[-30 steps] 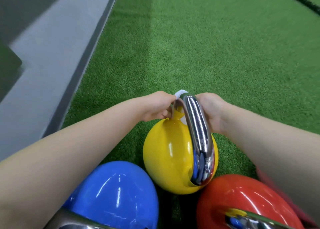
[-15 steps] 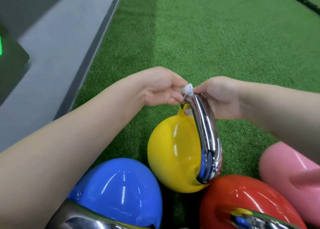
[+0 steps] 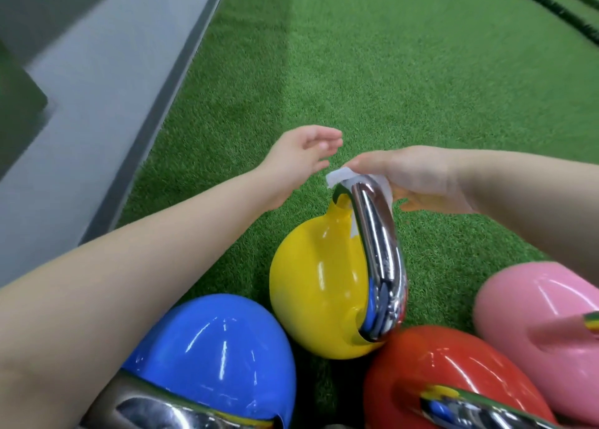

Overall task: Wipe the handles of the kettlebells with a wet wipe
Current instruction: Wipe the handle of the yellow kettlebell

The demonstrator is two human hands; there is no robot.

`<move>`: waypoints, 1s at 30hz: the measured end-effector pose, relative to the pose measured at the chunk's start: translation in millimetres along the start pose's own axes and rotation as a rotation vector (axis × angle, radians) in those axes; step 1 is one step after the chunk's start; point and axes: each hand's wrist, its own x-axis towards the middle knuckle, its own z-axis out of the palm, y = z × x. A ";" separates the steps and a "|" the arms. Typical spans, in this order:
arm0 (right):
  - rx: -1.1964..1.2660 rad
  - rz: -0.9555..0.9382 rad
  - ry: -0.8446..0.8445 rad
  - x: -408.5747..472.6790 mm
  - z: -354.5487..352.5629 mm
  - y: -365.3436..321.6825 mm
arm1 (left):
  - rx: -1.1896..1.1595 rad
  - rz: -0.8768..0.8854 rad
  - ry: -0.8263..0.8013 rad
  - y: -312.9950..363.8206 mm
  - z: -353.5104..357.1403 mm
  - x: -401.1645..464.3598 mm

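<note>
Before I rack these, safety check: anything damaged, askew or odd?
Nothing stands out. The yellow kettlebell, blue, red and pink ones look intact; the wipe drapes over the yellow one's handle.

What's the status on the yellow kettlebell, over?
Left hand open, off the handle. Right hand holds wet wipe on the yellow kettlebell handle. Nothing in the way.

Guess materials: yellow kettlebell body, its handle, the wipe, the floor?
Yellow kettlebell: glossy coating, sharp highlights; core unknown. Handle: polished chrome-like metal, mirror reflections. Wipe under the right hand: thin white nonwoven or paper, creased. Floor: green artificial turf, fibrous pile.
</note>
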 end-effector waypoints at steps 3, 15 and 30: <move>0.038 -0.086 -0.059 -9.1 -1.1 2.6 | 0.127 0.097 -0.129 5.1 16.5 -7.9; 0.526 -0.096 -0.011 -17.9 -0.9 29.7 | 0.169 -0.325 -0.171 -25.3 38.1 -19.0; 0.516 -0.030 0.140 -13.1 10.7 35.7 | 0.676 0.063 -0.353 -12.0 -4.3 -1.1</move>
